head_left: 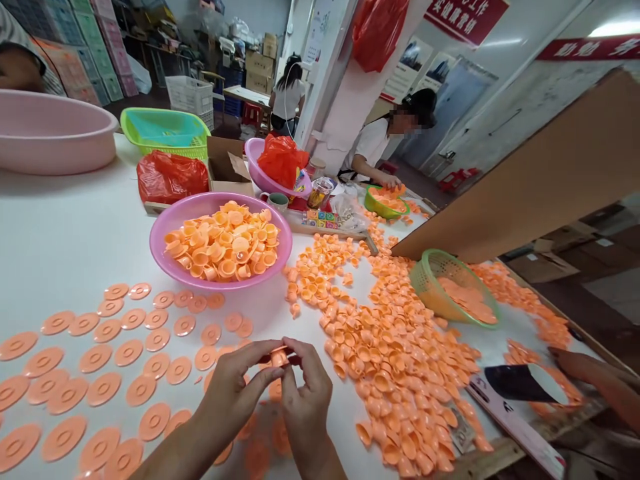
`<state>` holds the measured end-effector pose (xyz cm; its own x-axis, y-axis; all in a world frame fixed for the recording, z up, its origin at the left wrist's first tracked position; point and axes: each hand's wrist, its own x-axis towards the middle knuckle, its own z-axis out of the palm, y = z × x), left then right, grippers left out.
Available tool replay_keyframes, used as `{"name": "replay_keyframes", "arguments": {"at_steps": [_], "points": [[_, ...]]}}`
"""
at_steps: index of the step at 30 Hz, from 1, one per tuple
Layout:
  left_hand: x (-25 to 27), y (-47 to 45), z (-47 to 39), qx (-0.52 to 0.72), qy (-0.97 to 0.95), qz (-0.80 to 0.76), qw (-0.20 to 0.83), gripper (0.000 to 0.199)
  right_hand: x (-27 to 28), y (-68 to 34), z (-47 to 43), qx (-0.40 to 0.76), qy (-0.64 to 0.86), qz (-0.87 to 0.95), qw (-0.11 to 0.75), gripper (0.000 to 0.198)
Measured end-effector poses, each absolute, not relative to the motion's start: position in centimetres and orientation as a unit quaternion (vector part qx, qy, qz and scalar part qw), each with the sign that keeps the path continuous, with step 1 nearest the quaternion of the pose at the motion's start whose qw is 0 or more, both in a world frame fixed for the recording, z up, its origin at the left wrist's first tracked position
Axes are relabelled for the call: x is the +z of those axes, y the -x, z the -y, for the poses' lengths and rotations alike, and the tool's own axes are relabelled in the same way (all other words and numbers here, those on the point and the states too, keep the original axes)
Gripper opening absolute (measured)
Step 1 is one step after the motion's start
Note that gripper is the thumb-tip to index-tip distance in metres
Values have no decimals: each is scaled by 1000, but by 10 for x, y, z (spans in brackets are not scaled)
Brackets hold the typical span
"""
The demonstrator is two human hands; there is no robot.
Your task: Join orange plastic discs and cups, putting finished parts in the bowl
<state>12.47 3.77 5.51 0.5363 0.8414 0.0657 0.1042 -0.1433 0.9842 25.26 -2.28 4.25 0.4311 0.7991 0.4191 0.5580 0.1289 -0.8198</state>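
Both of my hands meet over the white table (150, 460), pinching one small orange plastic cup (279, 357) between the fingertips. My left hand (239, 381) grips it from the left with thumb and fingers, and my right hand (306, 390) closes on it from the right. Flat orange discs (104, 389) with ringed centres lie spread over the table to the left and under my hands. A large heap of loose orange cups (395, 373) covers the table on the right. Beyond my hands stands a pink bowl (159, 243) filled with orange cup-shaped pieces.
At right, a green basket (425, 280) holds orange discs beside a leaning brown board (505, 180). Another person's hand (575, 367) reaches in at the right edge. Behind are a red bag (173, 177), a mug (276, 201) and a co-worker (373, 147) at a green bowl (380, 208).
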Motion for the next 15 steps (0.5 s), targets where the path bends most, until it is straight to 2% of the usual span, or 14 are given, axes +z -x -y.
{"name": "replay_keyframes", "arguments": {"at_steps": [8, 12, 15], "points": [[52, -127, -25, 374, -728, -361, 447, 24, 40, -237, 23, 80, 656, 498, 562, 19], [47, -122, -35, 339, -718, -383, 472, 22, 37, -241, 7, 187, 653, 490, 546, 14], [66, -120, -81, 378, -706, -429, 417, 21, 37, -267, -18, 275, 633, 516, 509, 24]]}}
